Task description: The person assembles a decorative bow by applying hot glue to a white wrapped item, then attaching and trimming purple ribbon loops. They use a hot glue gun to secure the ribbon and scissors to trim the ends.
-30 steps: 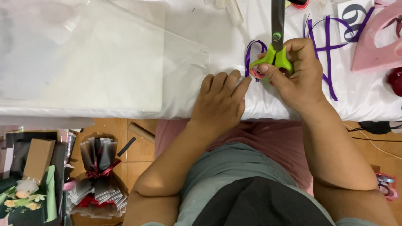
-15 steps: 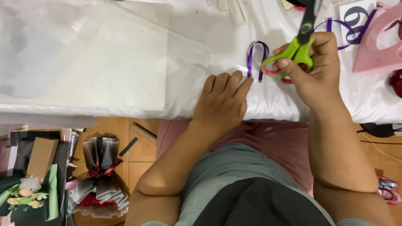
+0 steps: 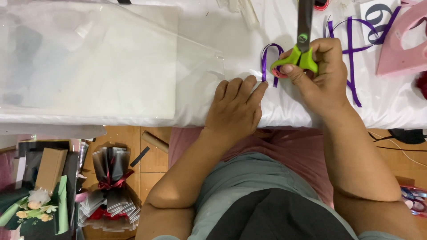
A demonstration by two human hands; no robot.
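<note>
On the wooden floor nearest the person stand a wrapped bouquet in black-and-clear film with a red ribbon [image 3: 110,186] and a small posy of pale flowers [image 3: 38,206], both well apart from the work. At the table edge the left hand [image 3: 235,109] lies flat, palm down, on the white table covering [image 3: 400,106], its fingers loosely extended and gripping nothing; the fingertips reach toward a loop of purple ribbon [image 3: 267,60] just beyond them. The right hand [image 3: 322,75] is clenched around the green handles of a pair of scissors [image 3: 302,51], thumb through one bow, with the dark blades pointing away up the table; whether the blades are parted cannot be told. More of the purple ribbon trails to the right of that hand, near a pink foam shape [image 3: 402,42] at the far right. A large clear cellophane sheet [image 3: 111,62] covers the left half of the table. Risk, as judged: the left fingertips sit close to the ribbon loop and the scissor handles, so a slip of the blades could nick a finger; the loose ribbon is unrestrained and could slide on the smooth covering, giving a crooked cut; the trailing length could also snag under the right wrist.
</note>
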